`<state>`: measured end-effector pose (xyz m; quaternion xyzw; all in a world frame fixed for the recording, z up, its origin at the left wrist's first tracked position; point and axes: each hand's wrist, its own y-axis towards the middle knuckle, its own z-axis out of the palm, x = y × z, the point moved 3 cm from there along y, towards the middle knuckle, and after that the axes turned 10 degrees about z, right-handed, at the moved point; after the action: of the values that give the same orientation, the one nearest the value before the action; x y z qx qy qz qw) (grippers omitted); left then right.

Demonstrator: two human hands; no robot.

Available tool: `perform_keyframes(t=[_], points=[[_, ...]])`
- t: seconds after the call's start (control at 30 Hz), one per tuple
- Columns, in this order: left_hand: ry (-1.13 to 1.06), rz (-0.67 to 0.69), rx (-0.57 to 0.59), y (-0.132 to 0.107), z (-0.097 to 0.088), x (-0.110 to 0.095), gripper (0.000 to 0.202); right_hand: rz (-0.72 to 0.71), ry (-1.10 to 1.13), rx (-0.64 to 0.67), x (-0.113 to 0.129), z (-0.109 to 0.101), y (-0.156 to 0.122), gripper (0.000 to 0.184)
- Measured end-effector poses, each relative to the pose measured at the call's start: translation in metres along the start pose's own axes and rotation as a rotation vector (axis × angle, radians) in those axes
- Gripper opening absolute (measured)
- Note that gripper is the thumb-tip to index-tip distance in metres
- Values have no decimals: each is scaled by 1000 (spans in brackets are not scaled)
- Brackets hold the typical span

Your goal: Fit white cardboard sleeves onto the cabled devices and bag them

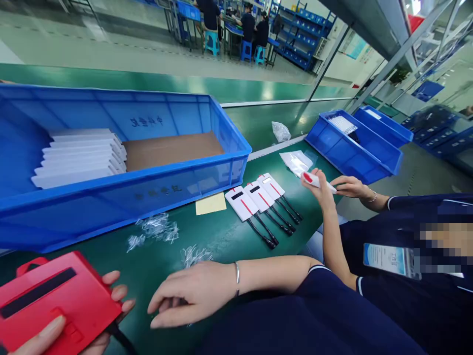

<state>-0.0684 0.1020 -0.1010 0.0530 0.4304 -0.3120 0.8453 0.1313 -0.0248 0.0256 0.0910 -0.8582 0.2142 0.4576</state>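
At the lower left, my left hand [94, 340] is closed round a flat red case [84, 296] with a dark strip, a small loop at its top and a black cable at its lower right. The thumb lies on the front and the fingers wrap its right edge. My right hand [195, 296], with a silver bangle at the wrist, hovers over the green bench just right of the case. Its fingers are loosely bent and apart from the thumb, with nothing seen between them. Clear plastic ties [197, 255] lie right behind it.
A large blue crate [166, 192] holding stacked white pieces [81, 158] stands behind. Several white cards with black cables [254, 197] lie near a yellow paper [210, 203]. At right, a co-worker's hands [325, 190] hold a white-and-red piece; blue bins [354, 148] stand beyond.
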Motion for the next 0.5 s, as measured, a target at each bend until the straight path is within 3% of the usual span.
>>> perform_keyframes(t=[0.07,0.13,0.2,0.3,0.4,0.5], points=[[0,12,10,13,14,-8,70,-35,-24,-161,-3,-9,0,13],[-17,12,31,9,36,-14,73,-33,-4,-247,-7,-16,0,11],[-22,-14,21,-12,62,-20,65,28,52,-300,-8,-20,-3,5],[18,-157,-62,-53,105,-24,57,134,54,-411,-5,-24,-13,14],[-62,-159,-85,-61,137,-21,59,7,-47,-599,-6,-36,-17,14],[-166,-155,-94,-53,143,-15,61,-187,-55,-669,-8,-44,-9,11]])
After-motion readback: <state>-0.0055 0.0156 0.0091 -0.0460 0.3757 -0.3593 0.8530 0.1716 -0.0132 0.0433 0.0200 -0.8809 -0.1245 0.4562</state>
